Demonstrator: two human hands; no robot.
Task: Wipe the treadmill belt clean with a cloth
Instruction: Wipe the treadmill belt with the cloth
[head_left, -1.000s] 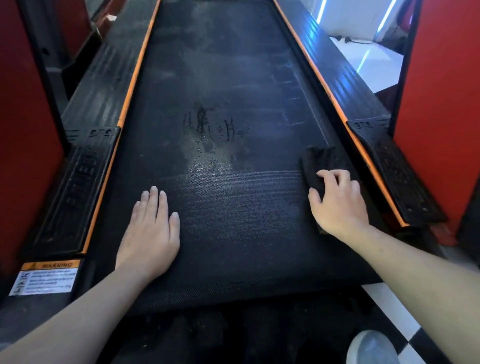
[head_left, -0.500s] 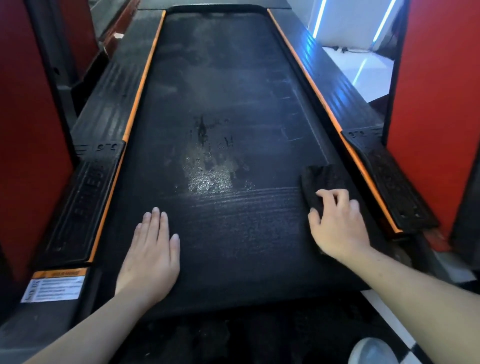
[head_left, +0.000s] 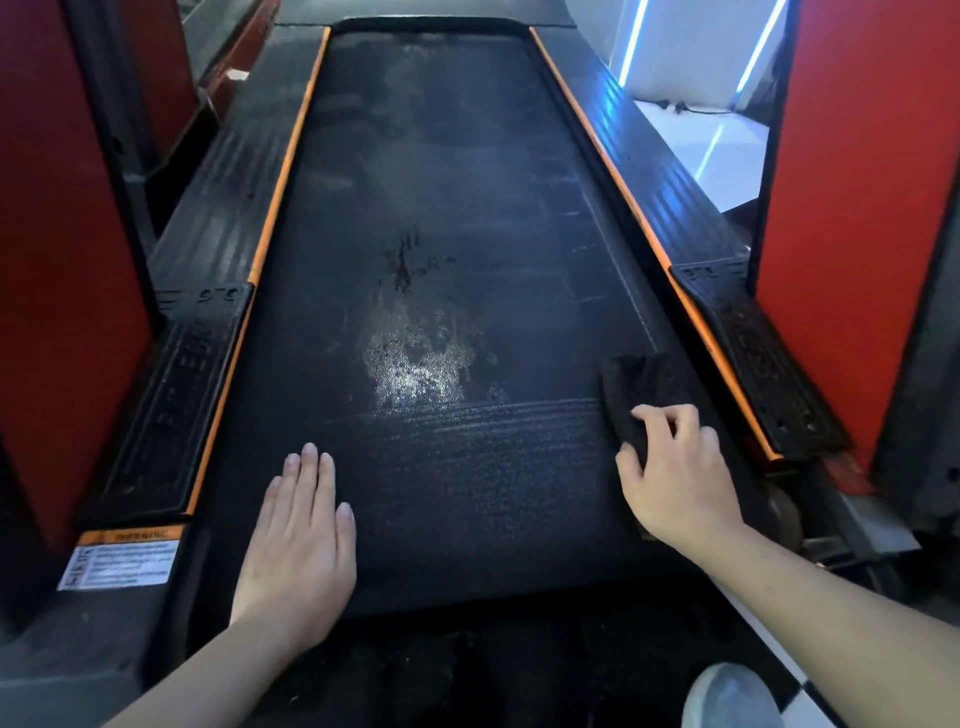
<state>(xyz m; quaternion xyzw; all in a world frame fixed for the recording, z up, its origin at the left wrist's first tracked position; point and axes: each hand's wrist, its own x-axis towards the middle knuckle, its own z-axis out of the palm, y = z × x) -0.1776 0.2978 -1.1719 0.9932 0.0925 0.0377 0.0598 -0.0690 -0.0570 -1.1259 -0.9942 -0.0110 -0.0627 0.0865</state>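
A warning label (head_left: 122, 561) sat at the near end of the left side rail (head_left: 208, 249), whose inner edge carried an orange strip. The left hand (head_left: 301, 540) lay flat on the treadmill belt (head_left: 441, 208), palm down, fingers straight and close together, holding nothing. Further up the middle of the belt a shiny smudged patch (head_left: 415, 364) showed, with faint streaks running across below it. Near the belt's right edge the right hand (head_left: 675, 473) pressed a dark cloth (head_left: 639, 384) onto the belt, fingers curled over its near part. The right side rail (head_left: 675, 197) ran just beside the cloth
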